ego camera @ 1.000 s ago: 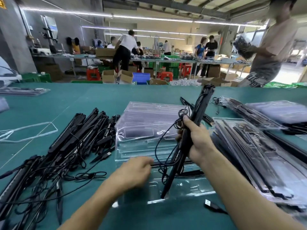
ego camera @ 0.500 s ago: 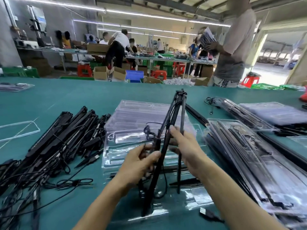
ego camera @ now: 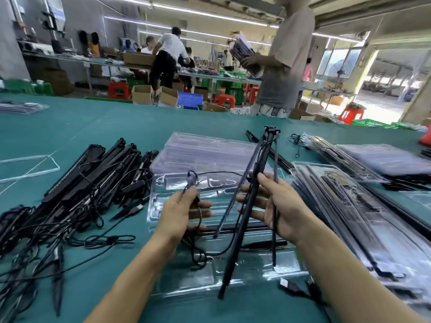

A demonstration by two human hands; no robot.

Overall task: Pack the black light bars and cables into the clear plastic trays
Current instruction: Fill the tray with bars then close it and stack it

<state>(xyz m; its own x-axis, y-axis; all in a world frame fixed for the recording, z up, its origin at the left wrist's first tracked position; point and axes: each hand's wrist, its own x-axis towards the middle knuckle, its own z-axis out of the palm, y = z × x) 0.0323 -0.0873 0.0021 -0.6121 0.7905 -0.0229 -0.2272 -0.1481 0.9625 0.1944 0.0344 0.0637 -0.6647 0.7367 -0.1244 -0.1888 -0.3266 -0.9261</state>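
Left hand (ego camera: 182, 213) now sits left of the light bars (ego camera: 235, 248); half a second ago it lay against them.

Head view:
- Left hand: pinches the black cable (ego camera: 191, 181), which loops down below the wrist.
- Right hand (ego camera: 279, 206): grips the bars mid-length, thumb on the near side.
- Light bars: near-upright, joined at the far top end, lower ends fanned apart, above a clear tray (ego camera: 210, 276) on the green surface (ego camera: 116, 127).
- Left: pile of loose bars and cables (ego camera: 93, 173).
- Far: stack of empty trays (ego camera: 210, 150).
- Right: filled trays (ego camera: 349, 217).
- Far side: standing person (ego camera: 284, 66) holding a stack of packs.
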